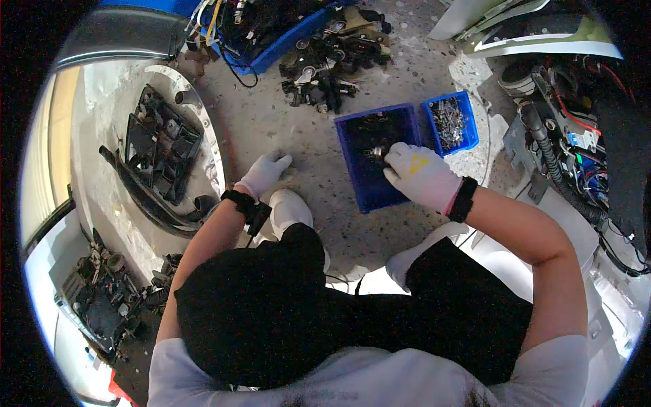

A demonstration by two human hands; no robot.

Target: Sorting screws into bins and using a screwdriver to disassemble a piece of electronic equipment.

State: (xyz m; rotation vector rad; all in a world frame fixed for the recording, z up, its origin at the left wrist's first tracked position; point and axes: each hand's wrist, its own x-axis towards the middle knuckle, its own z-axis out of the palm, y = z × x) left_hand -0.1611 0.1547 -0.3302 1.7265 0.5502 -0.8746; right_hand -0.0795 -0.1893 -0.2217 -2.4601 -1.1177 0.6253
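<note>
My right hand (422, 176), in a white glove with a yellow mark, reaches over the large dark-blue bin (381, 197). Its fingers are closed on a small shiny metal part (377, 152), whose exact kind I cannot make out. Dark small pieces lie in the far part of that bin. Against its right side stands a smaller bright-blue bin (469, 140) holding many small metal fasteners (448, 121). My left hand (264, 174), also white-gloved, hovers above the speckled floor by my left shoe with its fingers apart and nothing in them.
Beyond the bins lies a heap of dark metal parts (332, 61), beside a blue crate (274, 57) with cables. Dark plastic housings (163, 146) and a curved trim piece (139, 193) are on the left. Hoses and wiring (542, 129) crowd the right side.
</note>
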